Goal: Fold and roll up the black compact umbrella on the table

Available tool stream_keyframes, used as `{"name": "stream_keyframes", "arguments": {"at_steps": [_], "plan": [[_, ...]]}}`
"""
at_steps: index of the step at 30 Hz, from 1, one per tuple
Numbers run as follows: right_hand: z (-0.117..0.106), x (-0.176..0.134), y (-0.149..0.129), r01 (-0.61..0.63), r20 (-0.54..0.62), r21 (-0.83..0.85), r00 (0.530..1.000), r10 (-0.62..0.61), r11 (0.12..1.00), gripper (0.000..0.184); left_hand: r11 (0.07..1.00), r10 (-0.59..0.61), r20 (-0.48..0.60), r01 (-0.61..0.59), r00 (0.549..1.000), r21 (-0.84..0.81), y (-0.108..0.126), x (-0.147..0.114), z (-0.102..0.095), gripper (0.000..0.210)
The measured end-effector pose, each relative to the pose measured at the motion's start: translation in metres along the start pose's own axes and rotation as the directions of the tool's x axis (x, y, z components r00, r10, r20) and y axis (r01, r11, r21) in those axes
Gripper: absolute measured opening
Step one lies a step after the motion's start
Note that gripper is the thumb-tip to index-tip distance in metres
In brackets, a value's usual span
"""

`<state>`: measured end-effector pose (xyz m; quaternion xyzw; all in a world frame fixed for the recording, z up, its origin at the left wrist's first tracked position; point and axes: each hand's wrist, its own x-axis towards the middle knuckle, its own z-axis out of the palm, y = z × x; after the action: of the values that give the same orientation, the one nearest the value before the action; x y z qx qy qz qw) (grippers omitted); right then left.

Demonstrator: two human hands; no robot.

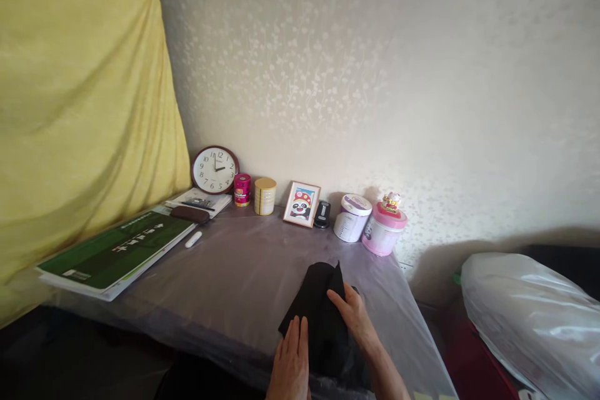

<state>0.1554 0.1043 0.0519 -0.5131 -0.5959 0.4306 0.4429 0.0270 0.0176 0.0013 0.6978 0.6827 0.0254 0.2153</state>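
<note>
A piece of black cloth (319,315), partly folded, lies near the front of the table; what kind of item it is I cannot tell. My left hand (291,353) rests at its lower left side, fingers stretched out and side by side, pointing away from me. On the right, my right hand (351,312) grips a raised edge of the cloth between thumb and fingers. A corner of that edge stands up above the hand. The lower part of the cloth runs down between both wrists toward the table's front edge.
Along the wall stand a clock (215,169), a pink tin (242,190), a yellow tin (265,196), a panda picture frame (302,204) and two tubs (352,219). Left lie a green book (117,250) and a brown case (189,214). A plastic-wrapped bundle (529,319) sits right of the table.
</note>
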Motion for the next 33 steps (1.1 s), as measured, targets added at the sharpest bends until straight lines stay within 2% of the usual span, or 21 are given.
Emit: {"name": "stream_keyframes", "arguments": {"at_steps": [2, 4, 8, 12, 14, 17, 20, 24, 27, 29, 31, 33], "plan": [[0.011, 0.006, 0.001, -0.005, 0.07, 0.063, 0.998, 0.001, 0.998, 0.032, 0.999, 0.029, -0.043, -0.03, 0.999, -0.029, -0.005, 0.002, 0.005, 0.094], [0.019, 0.011, 0.005, -0.007, 0.086, 0.061, 0.996, 0.001, 0.998, 0.028, 0.993, 0.071, -0.091, -0.079, 0.993, -0.085, -0.011, 0.005, 0.01, 0.088], [0.029, 0.021, 0.018, -0.011, 0.069, -0.08, 0.997, 0.017, 0.997, 0.022, 0.979, 0.105, -0.129, -0.125, 0.986, -0.158, -0.019, 0.008, 0.015, 0.083], [0.034, 0.031, 0.025, -0.03, 0.04, -0.242, 0.998, 0.041, 0.97, 0.024, 0.983, 0.111, -0.159, -0.131, 0.981, -0.127, -0.021, 0.007, 0.016, 0.087], [0.036, 0.033, 0.024, -0.081, 0.04, -0.291, 0.994, 0.097, 0.953, 0.031, 0.988, 0.096, -0.206, -0.119, 0.974, -0.103, -0.024, 0.005, 0.02, 0.086], [0.038, 0.031, 0.017, -0.178, 0.14, -0.274, 0.965, 0.222, 0.945, 0.038, 0.99, 0.103, -0.297, -0.127, 0.949, -0.063, -0.03, 0.004, 0.032, 0.081], [0.04, 0.026, 0.009, -0.194, 0.255, -0.244, 0.932, 0.256, 0.95, 0.031, 0.992, 0.096, -0.435, -0.122, 0.895, -0.032, -0.035, 0.001, 0.043, 0.077], [0.039, 0.022, 0.004, -0.118, 0.364, -0.254, 0.908, 0.208, 0.96, 0.029, 0.99, 0.136, -0.621, -0.135, 0.772, 0.049, -0.034, -0.001, 0.04, 0.07], [0.039, 0.022, 0.007, -0.006, 0.404, -0.298, 0.905, 0.132, 0.954, 0.027, 0.968, 0.248, -0.656, -0.212, 0.713, 0.136, -0.028, 0.0, 0.031, 0.059], [0.04, 0.021, 0.007, 0.045, 0.428, -0.315, 0.898, 0.099, 0.948, 0.028, 0.955, 0.291, -0.626, -0.253, 0.724, 0.152, -0.024, 0.002, 0.026, 0.061], [0.039, 0.017, 0.006, 0.101, 0.443, -0.337, 0.894, 0.063, 0.936, 0.029, 0.957, 0.288, -0.57, -0.253, 0.77, 0.141, -0.022, 0.005, 0.024, 0.07], [0.038, 0.011, 0.004, 0.211, 0.446, -0.375, 0.895, -0.024, 0.903, 0.028, 0.966, 0.257, -0.497, -0.226, 0.829, 0.123, -0.021, 0.007, 0.024, 0.076]]}}
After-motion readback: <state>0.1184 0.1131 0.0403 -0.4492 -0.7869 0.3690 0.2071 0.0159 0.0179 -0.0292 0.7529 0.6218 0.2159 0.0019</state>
